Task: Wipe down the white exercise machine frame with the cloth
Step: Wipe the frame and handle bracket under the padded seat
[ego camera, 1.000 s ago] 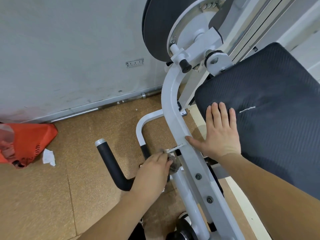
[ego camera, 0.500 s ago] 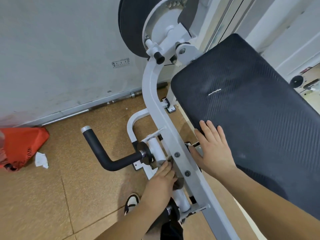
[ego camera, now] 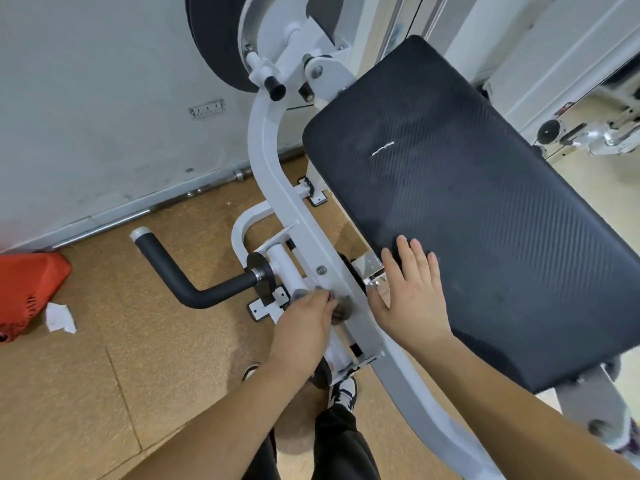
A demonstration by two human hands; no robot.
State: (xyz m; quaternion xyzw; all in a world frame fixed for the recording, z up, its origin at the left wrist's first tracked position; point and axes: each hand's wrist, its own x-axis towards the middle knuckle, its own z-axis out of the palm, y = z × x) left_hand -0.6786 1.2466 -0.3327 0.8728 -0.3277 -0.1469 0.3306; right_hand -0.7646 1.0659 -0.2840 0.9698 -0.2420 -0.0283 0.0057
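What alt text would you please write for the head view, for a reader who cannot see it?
A person's left hand holds a small grey cloth against the white frame of an exercise machine. The right hand lies flat on the edge of the black pad. A black handle sticks out to the left above the tan floor.

A gym: white exercise machine (ego camera: 277, 181), padded bench (ego camera: 467, 202).

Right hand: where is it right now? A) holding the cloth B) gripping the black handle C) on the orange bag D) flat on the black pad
D: the right hand lies open, fingers flat on the edge of the black pad; the left hand holds the cloth.
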